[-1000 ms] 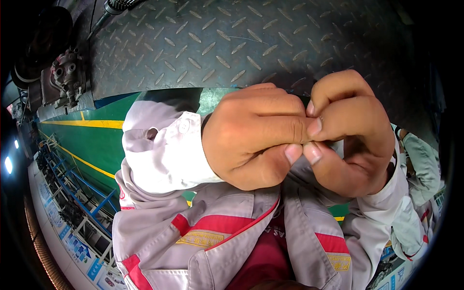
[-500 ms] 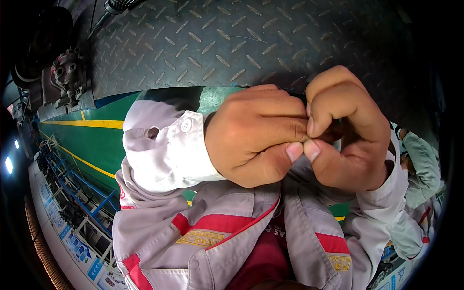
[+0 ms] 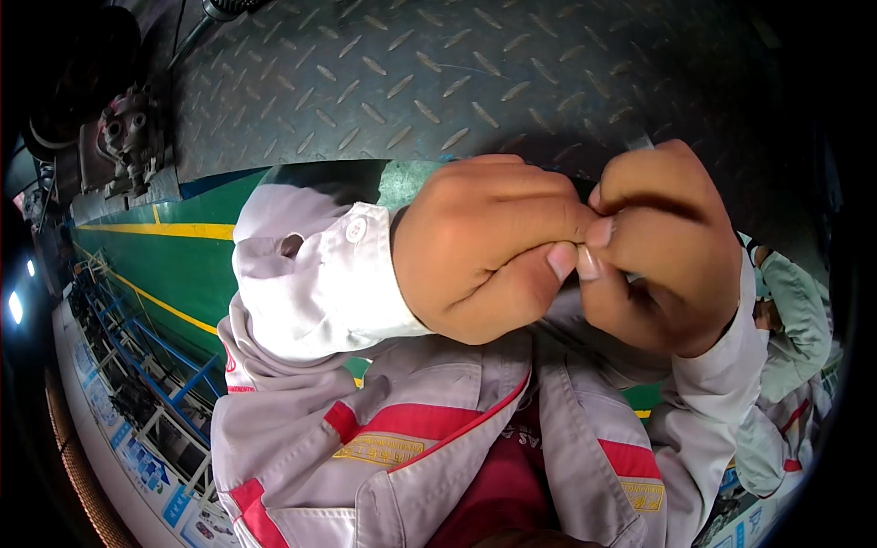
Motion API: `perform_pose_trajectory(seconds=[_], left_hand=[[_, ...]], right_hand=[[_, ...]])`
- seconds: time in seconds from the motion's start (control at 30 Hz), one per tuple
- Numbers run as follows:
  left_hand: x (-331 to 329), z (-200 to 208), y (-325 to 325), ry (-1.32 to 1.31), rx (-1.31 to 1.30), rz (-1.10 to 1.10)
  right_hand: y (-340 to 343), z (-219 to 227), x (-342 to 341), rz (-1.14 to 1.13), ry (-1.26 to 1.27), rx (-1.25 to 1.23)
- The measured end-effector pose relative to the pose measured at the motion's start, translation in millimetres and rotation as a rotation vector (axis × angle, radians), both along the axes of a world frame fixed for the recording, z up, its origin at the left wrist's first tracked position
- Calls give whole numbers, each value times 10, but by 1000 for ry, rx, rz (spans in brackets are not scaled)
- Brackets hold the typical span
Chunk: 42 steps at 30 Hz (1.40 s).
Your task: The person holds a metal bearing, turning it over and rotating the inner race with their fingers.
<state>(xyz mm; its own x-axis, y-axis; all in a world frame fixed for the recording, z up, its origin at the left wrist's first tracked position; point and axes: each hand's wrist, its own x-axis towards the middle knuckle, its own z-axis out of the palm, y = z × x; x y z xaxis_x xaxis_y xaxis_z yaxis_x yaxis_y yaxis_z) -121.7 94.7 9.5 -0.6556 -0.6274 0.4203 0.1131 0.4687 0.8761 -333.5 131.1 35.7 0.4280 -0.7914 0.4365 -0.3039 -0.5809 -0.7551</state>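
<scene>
My left hand (image 3: 493, 247) is closed, its fingers curled and the thumb pressed against the side of the index finger. Touching it at the fingertips is my right hand (image 3: 667, 242), also closed in a pinch. Whatever lies between the fingers is covered and too small to make out. A small pale grey strip (image 3: 641, 142) shows just above the right hand's knuckles; whether that hand holds it I cannot tell. Both hands are in front of my chest, at the near edge of a dark steel tread-plate bench (image 3: 402, 68).
A greasy metal machine part (image 3: 125, 137) sits on the left end of the bench. Farther back lies a toothed metal shaft (image 3: 224, 9). Green floor (image 3: 183, 260) with yellow lines and blue metal racks (image 3: 174, 374) is at left. Another person's pale sleeve (image 3: 793, 288) is at right.
My right hand has turned and its fingers have drawn in tighter toward the left fingertips. The pale strip above its knuckles now shows. My left hand has hardly moved.
</scene>
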Motion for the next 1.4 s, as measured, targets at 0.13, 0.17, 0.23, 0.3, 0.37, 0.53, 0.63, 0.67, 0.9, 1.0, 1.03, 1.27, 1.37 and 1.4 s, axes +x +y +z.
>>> perform_pose_trajectory(seconds=[0.13,0.17,0.23,0.3,0.37,0.53,0.63,0.67,0.9,1.0,1.03,1.27,1.37,1.4], left_hand=[[12,32,-19,-68,71,-66],[19,32,-6,-61,84,-53],[15,38,3,-58,135,-41],[8,45,-1,-60,170,-38],[10,48,-2,-55,214,-53],[49,28,-1,-46,212,-71],[75,36,-13,-74,213,-113],[77,36,-16,-84,212,-123],[42,14,18,-36,195,-90],[-19,-10,9,26,145,-18],[-27,-19,0,36,110,-40],[1,-2,-17,-25,54,-104],[-7,-60,5,-2,33,-120],[-9,-71,7,6,25,-125]], right_hand=[[6,-54,6,-42,113,-119],[1,-62,16,-56,112,-138],[-12,-50,16,-55,143,-156],[-4,-44,16,-70,174,-166],[-6,-43,29,-79,189,-171],[-13,-46,49,-86,198,-159],[-10,-39,53,-86,202,-142],[-9,-34,53,-86,203,-138],[-31,29,-18,-13,141,10],[-2,18,-30,13,95,63],[4,19,-29,9,67,71],[11,42,-45,81,-25,214],[11,34,-31,109,-95,189],[17,57,-28,100,-92,212]])
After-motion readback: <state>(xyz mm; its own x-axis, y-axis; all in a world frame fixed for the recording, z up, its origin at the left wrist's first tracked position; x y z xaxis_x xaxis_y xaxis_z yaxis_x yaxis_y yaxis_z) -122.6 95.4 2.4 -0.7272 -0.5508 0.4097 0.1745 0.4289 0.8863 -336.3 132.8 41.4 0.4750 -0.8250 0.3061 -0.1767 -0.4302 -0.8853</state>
